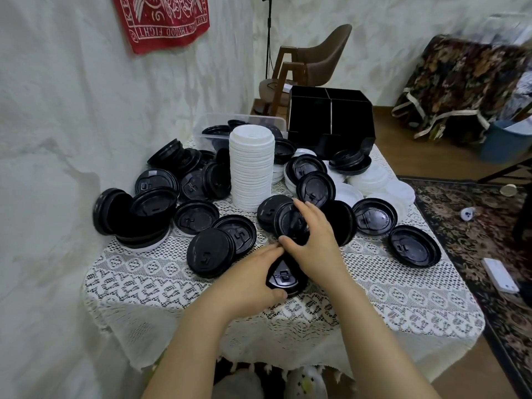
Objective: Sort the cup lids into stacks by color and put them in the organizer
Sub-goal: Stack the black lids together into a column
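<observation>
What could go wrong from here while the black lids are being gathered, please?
1. The tall white lid stack stands just behind the right hand, which grips a tilted black lid; a bump might topple it.
2. The outermost black lid, near the right edge of the table, could get knocked off.
3. The left hand grips the nearest black lid by its rim; it might slip.

Left hand (251, 280), right hand (313, 240): bare, nails short. Forearms (201, 341) bare to frame edge.
</observation>
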